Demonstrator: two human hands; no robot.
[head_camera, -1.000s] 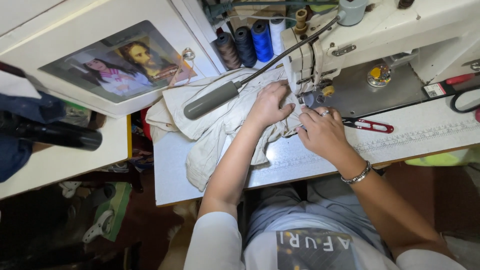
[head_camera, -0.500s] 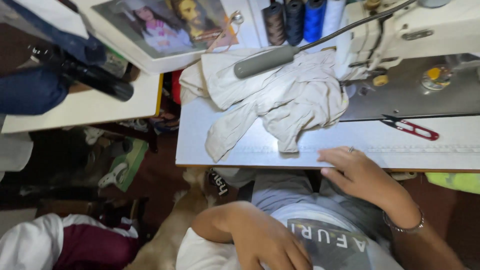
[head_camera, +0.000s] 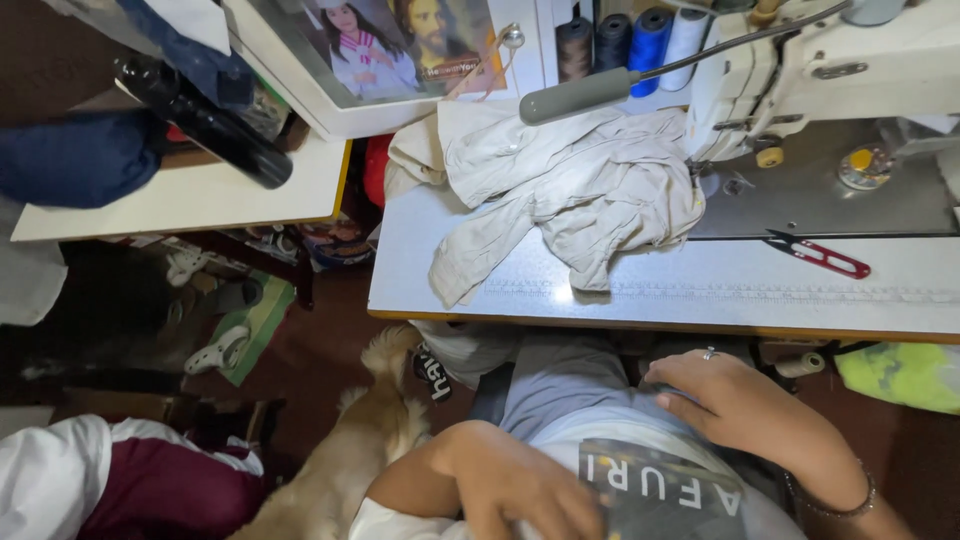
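My left hand (head_camera: 520, 485) rests low against my grey shirt, fingers loosely curled, holding nothing. My right hand (head_camera: 740, 405), with a ring and a bracelet at the wrist, lies flat on my lap below the table edge, also without anything in it. A crumpled beige garment (head_camera: 570, 190) lies on the white sewing table (head_camera: 640, 290), partly under the head of the white sewing machine (head_camera: 840, 60). Red thread snips (head_camera: 820, 255) lie on the table to the right of the cloth.
Several thread spools (head_camera: 620, 35) stand behind the cloth, a grey-handled bar (head_camera: 580, 95) over it. A framed picture (head_camera: 400, 40) leans at the back. A tan dog (head_camera: 350, 450) stands by my left knee. A side table (head_camera: 190, 195) holds a black cylinder (head_camera: 205, 120) and dark blue cloth.
Both hands have left the beige garment at the machine and dropped to my lap. My view has tilted down and left, bringing the dog and the floor into sight.
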